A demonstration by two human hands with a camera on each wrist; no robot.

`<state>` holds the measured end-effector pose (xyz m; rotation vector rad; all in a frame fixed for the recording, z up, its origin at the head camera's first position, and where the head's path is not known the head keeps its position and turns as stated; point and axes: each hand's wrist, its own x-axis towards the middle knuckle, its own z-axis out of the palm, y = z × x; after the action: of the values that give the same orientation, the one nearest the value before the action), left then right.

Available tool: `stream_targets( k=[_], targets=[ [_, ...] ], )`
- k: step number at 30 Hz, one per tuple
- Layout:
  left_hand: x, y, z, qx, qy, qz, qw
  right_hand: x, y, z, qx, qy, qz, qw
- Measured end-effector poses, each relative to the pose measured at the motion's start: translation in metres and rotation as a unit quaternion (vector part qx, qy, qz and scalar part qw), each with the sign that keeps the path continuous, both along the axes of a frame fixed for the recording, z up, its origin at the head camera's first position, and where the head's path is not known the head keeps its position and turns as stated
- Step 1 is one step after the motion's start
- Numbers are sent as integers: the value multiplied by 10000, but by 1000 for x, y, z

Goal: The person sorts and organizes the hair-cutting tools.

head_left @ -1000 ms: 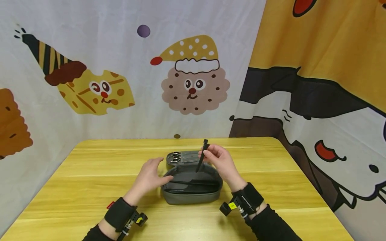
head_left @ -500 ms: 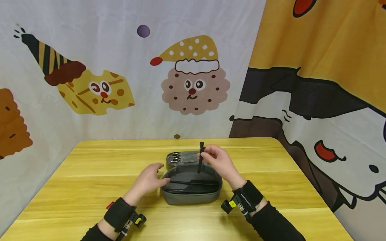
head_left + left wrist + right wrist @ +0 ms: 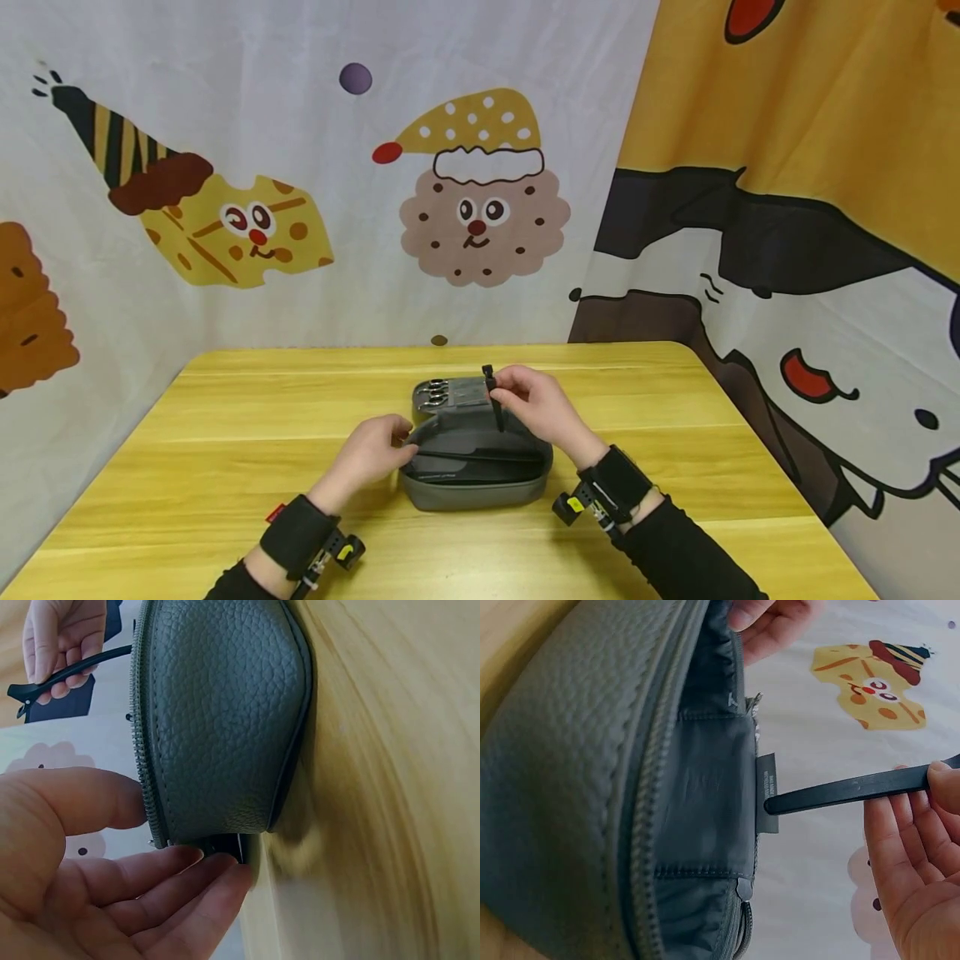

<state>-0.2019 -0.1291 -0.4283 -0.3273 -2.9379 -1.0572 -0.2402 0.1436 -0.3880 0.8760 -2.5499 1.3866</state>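
A grey-green zip case [image 3: 476, 497] of grained material stands unzipped on the table. My left hand [image 3: 367, 457] grips its left end; in the left wrist view the thumb [image 3: 105, 801] lies at the zip edge and the fingers bend under that end. Between thumb and fingers my right hand [image 3: 543, 407] pinches a long black hair clip [image 3: 497, 412], hinged end up, its tip pointing down over the case's back part. In the right wrist view the clip [image 3: 840, 793] has its narrow tip beside a small fabric tag [image 3: 768, 776] at the case edge.
Behind the case lies its opened lid [image 3: 420, 410], with several metal scissors [image 3: 435, 390] and a clear pocket [image 3: 468, 390]. Inside the case are black flat things [image 3: 487, 468], one with pale lettering. A printed curtain [image 3: 480, 308] hangs beyond the wooden table [image 3: 285, 392].
My right hand has moved slightly left and down with the hair clip, whose top now leans left. My left hand has closed in on the case's left end.
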Motion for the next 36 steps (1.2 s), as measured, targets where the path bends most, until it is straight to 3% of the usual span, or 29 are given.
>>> stream_targets(
  k=[10,16,20,27,36],
  targets=[
    [1,2,-2,-24,139,48,9999,-1,-1,-1,666,604,226,9957],
    [0,1,-2,46,208,70,9997,-4,-4,-1,1315,711,448,9877],
    [-2,1,-4,67,198,86,9997,-6,-8,1,1843,753,658,9778],
    [-3,1,-5,74,189,63,9998,-9,-14,1,2744,950,1117,9504],
    [-1,1,-4,88,181,52,9998,-10,-18,-1,3111,990,1244,9370]
  ],
)
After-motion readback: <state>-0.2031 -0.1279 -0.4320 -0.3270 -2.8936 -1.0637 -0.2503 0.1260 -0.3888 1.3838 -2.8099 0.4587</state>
